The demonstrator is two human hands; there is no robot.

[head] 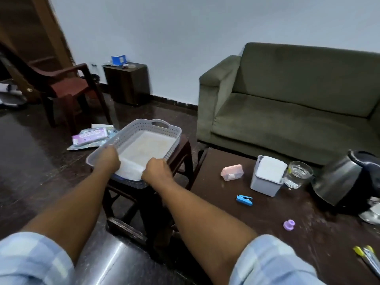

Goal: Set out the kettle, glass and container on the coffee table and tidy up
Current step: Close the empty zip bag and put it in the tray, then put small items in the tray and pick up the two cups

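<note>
A grey perforated tray [162, 128] rests tilted on a dark stool [181, 153]. My left hand [108, 159] grips its near left rim. My right hand [157, 170] grips the near edge, where a white liner sheet sticks out. On the dark coffee table [257, 214] to the right stand a black kettle [345, 182], a clear glass [298, 174] and a grey container [266, 178] with a white lid, close together.
A pink case [232, 171], a blue stapler [244, 200], a purple piece [289, 225] and yellow-handled tools [368, 258] lie on the table. A green sofa [287, 112] stands behind, a brown chair [67, 85] at left. Packets [90, 136] lie on the floor.
</note>
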